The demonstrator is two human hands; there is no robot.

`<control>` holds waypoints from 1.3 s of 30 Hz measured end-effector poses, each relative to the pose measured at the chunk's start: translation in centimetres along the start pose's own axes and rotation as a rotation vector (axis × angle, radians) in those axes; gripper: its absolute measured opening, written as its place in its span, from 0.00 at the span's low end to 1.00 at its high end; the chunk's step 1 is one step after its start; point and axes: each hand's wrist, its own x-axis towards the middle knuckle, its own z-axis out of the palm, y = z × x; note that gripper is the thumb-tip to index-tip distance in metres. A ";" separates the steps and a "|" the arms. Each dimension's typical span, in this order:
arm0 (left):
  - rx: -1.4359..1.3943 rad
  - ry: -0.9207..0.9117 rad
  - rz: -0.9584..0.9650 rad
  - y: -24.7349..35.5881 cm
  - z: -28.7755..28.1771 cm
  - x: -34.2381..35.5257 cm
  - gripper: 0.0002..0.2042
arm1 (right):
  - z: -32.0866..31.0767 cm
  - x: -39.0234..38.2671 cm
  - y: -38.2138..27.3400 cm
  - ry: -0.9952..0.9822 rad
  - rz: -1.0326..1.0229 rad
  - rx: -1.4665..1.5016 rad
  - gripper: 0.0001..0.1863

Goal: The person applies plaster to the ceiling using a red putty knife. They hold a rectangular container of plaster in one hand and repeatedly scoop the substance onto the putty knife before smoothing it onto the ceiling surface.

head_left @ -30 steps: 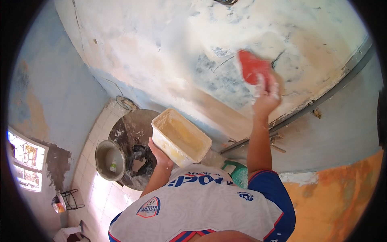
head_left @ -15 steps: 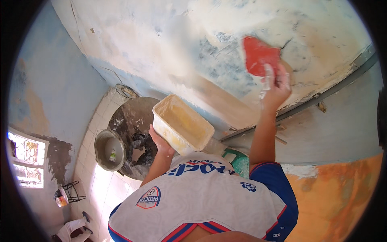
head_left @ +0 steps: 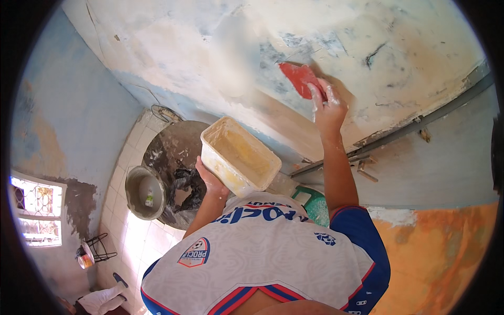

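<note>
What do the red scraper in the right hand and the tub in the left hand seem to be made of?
The flat red scraper looks like thin matte plastic: uniform colour, no metallic glint. The rectangular cream tub also looks plastic, with thin walls and rounded corners, dulled by smeared pale filler. Neither material is certain.

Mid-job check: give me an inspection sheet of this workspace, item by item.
Surface: wall, patchy white filler over blue paint, cracks at upper right.
Job's things: red trowel flat against the wall; cream tub with filler residue, held tilted.
Clutter: grey bucket and black bag by a round dark slab on the tiled floor; green stool below.
Grip: right hand on the trowel; left hand under the tub.
Cables: coil of wire at the wall's foot.
Surroundings: window at left, orange wall at right, metal rail.
</note>
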 end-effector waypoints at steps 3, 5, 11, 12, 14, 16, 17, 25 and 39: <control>-0.001 -0.007 0.007 0.1 -0.3 0.1 0.34 | -1.3 1.3 -1.6 0.223 0.496 0.490 0.12; -0.018 -0.018 0.002 -0.2 -0.1 0.2 0.35 | -2.4 2.0 -1.8 0.465 0.236 0.596 0.12; -0.015 -0.104 -0.045 -0.2 -0.1 0.8 0.33 | 0.3 -0.5 0.1 -0.013 -0.192 0.016 0.12; -0.018 -0.092 -0.038 -0.1 -0.2 0.7 0.33 | 0.3 -0.1 0.3 -0.018 -0.047 -0.052 0.14; -0.030 -0.068 -0.020 0.1 -0.4 0.7 0.33 | -1.8 2.2 -2.4 0.176 0.256 0.299 0.13; -0.050 -0.076 -0.031 -0.2 -0.6 0.9 0.33 | -2.8 2.8 -2.3 0.359 0.261 0.508 0.13; -0.060 -0.079 -0.035 -0.3 -0.7 0.9 0.33 | -3.4 2.4 -2.7 0.370 0.236 0.494 0.13; -0.079 -0.065 -0.031 -0.1 -0.2 1.1 0.35 | -3.5 2.3 -3.0 0.253 0.475 0.543 0.12; -0.081 -0.051 0.003 -0.5 -0.6 -0.4 0.33 | -6.3 4.6 -3.3 0.455 0.313 0.410 0.15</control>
